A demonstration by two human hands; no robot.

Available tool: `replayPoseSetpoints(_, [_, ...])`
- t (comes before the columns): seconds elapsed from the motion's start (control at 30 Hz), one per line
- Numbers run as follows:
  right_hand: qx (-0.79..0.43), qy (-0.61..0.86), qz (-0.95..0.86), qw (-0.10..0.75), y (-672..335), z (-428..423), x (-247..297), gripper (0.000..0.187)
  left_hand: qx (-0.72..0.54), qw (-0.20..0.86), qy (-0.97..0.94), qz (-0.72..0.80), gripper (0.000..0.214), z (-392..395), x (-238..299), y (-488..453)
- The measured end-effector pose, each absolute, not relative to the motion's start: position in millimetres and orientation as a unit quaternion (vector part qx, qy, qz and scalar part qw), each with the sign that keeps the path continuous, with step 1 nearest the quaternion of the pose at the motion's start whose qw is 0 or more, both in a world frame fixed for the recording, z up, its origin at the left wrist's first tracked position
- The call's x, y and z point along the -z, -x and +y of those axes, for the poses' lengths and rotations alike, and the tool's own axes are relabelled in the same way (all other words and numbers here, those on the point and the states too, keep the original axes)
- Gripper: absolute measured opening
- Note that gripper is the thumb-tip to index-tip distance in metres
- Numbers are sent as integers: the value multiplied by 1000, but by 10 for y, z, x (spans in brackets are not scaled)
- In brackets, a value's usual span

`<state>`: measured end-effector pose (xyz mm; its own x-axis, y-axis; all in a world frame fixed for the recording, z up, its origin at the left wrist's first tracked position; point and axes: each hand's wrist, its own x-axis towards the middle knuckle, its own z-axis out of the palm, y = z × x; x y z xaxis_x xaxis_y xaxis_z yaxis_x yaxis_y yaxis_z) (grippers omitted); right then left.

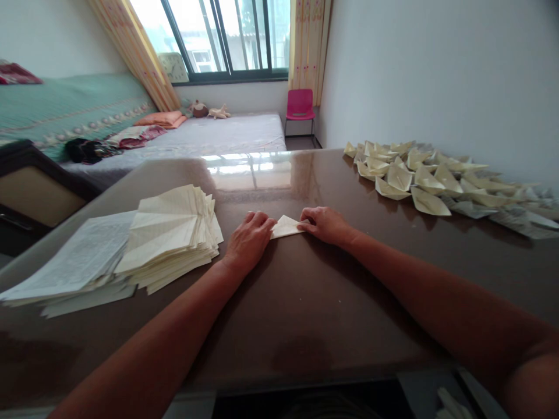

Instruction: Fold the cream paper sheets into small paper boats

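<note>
A small cream sheet of paper folded into a triangle (286, 227) lies on the brown table, its peak pointing away from me. My left hand (252, 235) is closed at its left corner, fingertips pressed on the paper. At the right corner my right hand (324, 224) pinches the edge between thumb and curled fingers. Left of my left hand sits a stack of cream lined paper (166, 227), its top sheet creased. Printed white sheets (82, 256) lie partly under that stack. Many folded paper boats (399, 176) are grouped at the far right.
The glossy brown table (305, 314) reaches to its near edge in front of me. A white wall (437, 75) borders it on the right. Beyond stand a bed (248, 131) and a pink chair (300, 105) under the window. A dark wooden cabinet (39, 192) stands at the left.
</note>
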<state>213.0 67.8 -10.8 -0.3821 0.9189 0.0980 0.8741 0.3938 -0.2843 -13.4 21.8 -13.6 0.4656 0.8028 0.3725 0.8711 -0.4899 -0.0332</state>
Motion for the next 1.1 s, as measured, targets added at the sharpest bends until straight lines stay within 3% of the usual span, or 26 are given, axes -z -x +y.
replayPoseSetpoints(0.13, [-88, 543, -827, 114, -2119, 665, 87, 25, 93, 99, 897, -420, 29, 179, 73, 72])
replayPoseSetpoints(0.37, [-69, 530, -836, 127, -2123, 612, 89, 24, 18, 119, 888, -443, 37, 43, 0, -45])
replayPoseSetpoints(0.53, [40, 441, -884, 148, -2088, 468, 9, 24, 13, 129, 887, -443, 39, 6, 14, -70])
replayPoseSetpoints(0.7, [86, 356, -929, 51, -1989, 270, -99, 24, 16, 124, 881, -456, 36, 1, 22, -76])
replayPoseSetpoints(1.1, [127, 402, -904, -75, -1909, 43, -219, 35, 14, 124, 876, -466, 35, -28, 9, -74])
